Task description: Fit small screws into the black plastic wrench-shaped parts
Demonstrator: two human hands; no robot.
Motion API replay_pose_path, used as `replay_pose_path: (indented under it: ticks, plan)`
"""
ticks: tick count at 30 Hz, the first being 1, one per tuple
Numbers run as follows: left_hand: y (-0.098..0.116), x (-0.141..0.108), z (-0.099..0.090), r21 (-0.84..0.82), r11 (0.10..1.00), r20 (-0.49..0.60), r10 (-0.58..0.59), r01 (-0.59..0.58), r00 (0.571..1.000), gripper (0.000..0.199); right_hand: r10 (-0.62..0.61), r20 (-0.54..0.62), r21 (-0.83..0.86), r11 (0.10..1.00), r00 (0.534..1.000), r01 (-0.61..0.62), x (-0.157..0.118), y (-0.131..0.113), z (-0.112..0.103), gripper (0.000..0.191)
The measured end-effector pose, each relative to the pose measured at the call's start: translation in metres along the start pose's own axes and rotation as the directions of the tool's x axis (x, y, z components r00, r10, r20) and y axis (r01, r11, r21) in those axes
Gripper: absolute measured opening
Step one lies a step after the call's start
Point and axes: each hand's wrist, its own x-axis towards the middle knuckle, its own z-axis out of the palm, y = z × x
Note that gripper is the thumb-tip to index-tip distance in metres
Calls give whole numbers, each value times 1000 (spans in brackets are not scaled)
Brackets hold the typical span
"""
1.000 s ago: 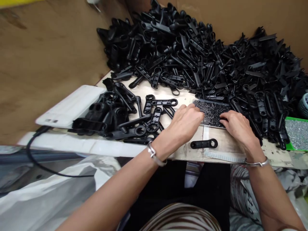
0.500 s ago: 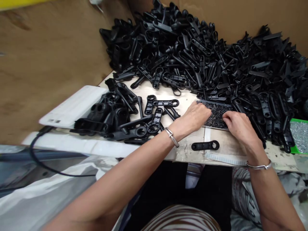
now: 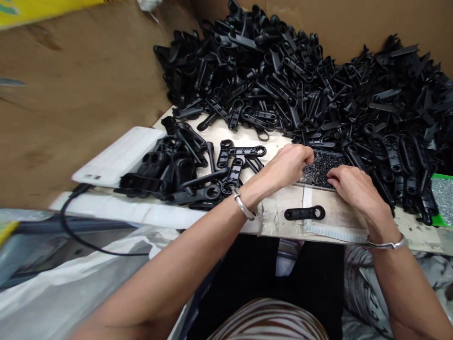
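A shallow clear tray (image 3: pixel 320 188) full of tiny black pieces sits on the bench. Over its left end is my left hand (image 3: pixel 292 163), fingers pinched together; whatever they hold is too small to make out. At the tray's right side my right hand (image 3: pixel 350 184) has thumb and finger closed at the small pieces, and what is between them is hidden. One black elongated part (image 3: pixel 304 213) with a ring at its right end lies flat in front of the tray, touched by neither hand.
A large heap of black plastic parts (image 3: pixel 262 71) rises behind the tray. More black parts (image 3: pixel 170 170) lie at the left beside a white flat box (image 3: pixel 118 156) with a black cable. A green tray (image 3: pixel 440 219) of shiny small pieces stands at the far right.
My left hand has risen slightly from the small pieces, toward the tray's back left. My right hand has stayed nearly in place. The whole view has shifted a little.
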Motion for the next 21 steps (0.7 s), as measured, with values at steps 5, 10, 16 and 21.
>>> replay_pose_path:
  ticks: [5, 10, 16, 21]
  plan:
    - [-3, -5, 1, -448, 881, -27, -180, 149, 983, 20, 41, 67, -99, 994, 997, -34, 6, -6, -4, 20]
    - [1, -16, 6, -608, 762, -7, -288, 225, 958, 14, 50, 73, -39, 998, 996, -47, 7, -4, -7, 20]
    - [6, -26, 12, -659, 715, -38, -340, 232, 940, 14, 94, 51, -13, 996, 994, -93, 10, -6, -3, 18]
    - [9, -31, 13, -741, 635, -52, -380, 220, 923, 20, 132, 13, 4, 991, 991, -132, 8, -7, 1, 21]
